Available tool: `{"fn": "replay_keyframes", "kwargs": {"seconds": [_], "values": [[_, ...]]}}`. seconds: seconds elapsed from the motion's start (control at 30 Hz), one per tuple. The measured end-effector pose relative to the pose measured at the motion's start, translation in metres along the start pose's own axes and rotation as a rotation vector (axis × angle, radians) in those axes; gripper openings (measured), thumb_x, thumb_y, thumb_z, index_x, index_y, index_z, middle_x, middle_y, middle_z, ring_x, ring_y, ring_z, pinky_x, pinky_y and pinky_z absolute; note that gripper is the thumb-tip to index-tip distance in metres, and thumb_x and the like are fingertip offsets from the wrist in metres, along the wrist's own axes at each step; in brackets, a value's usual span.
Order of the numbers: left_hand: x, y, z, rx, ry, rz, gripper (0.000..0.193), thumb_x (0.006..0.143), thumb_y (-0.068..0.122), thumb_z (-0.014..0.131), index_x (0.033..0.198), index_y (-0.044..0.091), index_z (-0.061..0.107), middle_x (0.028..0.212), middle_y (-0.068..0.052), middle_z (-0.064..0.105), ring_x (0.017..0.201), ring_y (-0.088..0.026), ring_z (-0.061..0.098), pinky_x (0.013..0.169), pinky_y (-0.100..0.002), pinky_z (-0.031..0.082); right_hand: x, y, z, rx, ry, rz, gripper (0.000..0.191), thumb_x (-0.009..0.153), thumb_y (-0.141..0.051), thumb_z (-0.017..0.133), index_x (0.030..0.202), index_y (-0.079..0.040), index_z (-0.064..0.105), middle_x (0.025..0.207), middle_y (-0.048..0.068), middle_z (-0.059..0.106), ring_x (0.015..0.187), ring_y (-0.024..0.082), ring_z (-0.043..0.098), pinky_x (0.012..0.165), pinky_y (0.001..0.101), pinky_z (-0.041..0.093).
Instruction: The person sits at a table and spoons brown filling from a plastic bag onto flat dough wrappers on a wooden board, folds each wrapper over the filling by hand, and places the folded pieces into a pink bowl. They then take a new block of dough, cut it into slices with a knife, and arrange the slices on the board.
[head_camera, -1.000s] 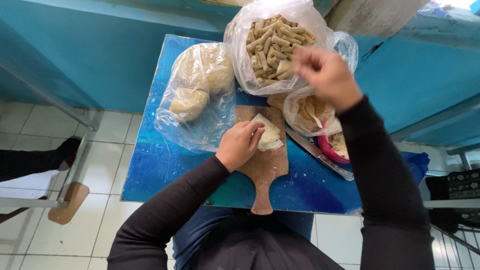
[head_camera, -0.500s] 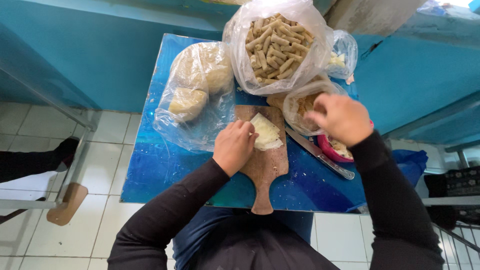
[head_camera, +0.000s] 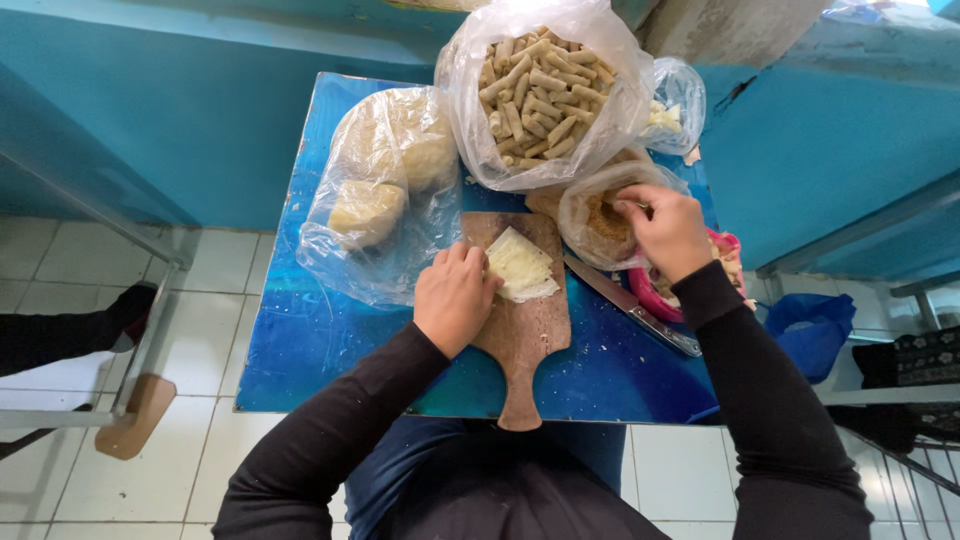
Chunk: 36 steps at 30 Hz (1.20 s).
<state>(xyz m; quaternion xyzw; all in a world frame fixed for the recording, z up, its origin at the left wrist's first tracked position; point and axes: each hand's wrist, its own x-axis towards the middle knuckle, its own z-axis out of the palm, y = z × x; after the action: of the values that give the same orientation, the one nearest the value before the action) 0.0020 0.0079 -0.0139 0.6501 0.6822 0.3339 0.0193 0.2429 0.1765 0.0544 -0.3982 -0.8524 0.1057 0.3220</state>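
Four plastic bags ring one wooden board (head_camera: 525, 330); one pale wrapper (head_camera: 520, 265) lies there, the left hand (head_camera: 455, 297) flat against its edge, while the right hand (head_camera: 665, 230) dips curled fingers into the filling bag (head_camera: 600, 215).

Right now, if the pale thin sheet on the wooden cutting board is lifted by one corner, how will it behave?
The pale thin dough sheet would probably droop: it lies flat against the wooden cutting board. It looks light, and perhaps easy to tear. The left hand rests at its edge, so it may slide when pushed.
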Motion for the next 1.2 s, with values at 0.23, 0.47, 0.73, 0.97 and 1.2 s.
{"fn": "replay_keyframes", "kwargs": {"seconds": [0.23,0.47,0.73,0.97,1.2], "values": [[-0.003,0.000,0.001,-0.035,0.030,0.019,0.024,0.084,0.024,0.075,0.096,0.008,0.063,0.093,-0.010,0.062,0.090,-0.032,0.063,0.072,-0.044,0.050,0.000,-0.004,0.001,-0.082,0.130,-0.042,0.016,0.098,-0.010,0.067,0.109,-0.003,0.076,0.099,0.020,0.073,0.092,0.037,0.072,0.079,0.0392,0.056],[-0.004,-0.001,0.004,-0.029,0.008,0.005,0.020,0.087,0.024,0.075,0.090,0.009,0.061,0.089,-0.008,0.061,0.086,-0.030,0.062,0.072,-0.043,0.050,-0.002,0.005,-0.008,0.043,0.067,0.172,0.018,0.100,-0.011,0.062,0.106,-0.003,0.077,0.090,0.013,0.078,0.080,0.020,0.077,0.072,0.0315,0.058],[-0.002,0.004,0.003,-0.103,0.038,0.056,0.015,0.084,0.015,0.071,0.092,0.009,0.060,0.090,-0.009,0.061,0.089,-0.033,0.061,0.073,-0.043,0.050,-0.025,0.031,-0.026,0.478,0.073,0.436,0.020,0.107,-0.010,0.058,0.108,0.003,0.072,0.088,0.010,0.076,0.063,0.006,0.061,0.058,0.0222,0.049],[-0.002,0.005,0.004,-0.181,0.043,0.040,0.016,0.090,0.014,0.067,0.101,0.008,0.057,0.092,-0.009,0.065,0.092,-0.032,0.063,0.077,-0.045,0.050,-0.056,0.002,-0.006,0.724,-0.086,0.380,0.019,0.104,-0.009,0.057,0.110,0.001,0.071,0.090,0.007,0.077,0.063,0.004,0.059,0.059,0.0194,0.050],[-0.003,0.006,0.002,-0.217,0.064,0.033,0.020,0.091,0.014,0.066,0.108,0.008,0.057,0.094,-0.009,0.066,0.093,-0.031,0.064,0.078,-0.044,0.051,-0.069,-0.045,0.024,0.476,-0.153,0.309,0.017,0.101,-0.008,0.062,0.109,-0.004,0.075,0.086,0.009,0.078,0.070,0.007,0.066,0.062,0.0230,0.052]]}}
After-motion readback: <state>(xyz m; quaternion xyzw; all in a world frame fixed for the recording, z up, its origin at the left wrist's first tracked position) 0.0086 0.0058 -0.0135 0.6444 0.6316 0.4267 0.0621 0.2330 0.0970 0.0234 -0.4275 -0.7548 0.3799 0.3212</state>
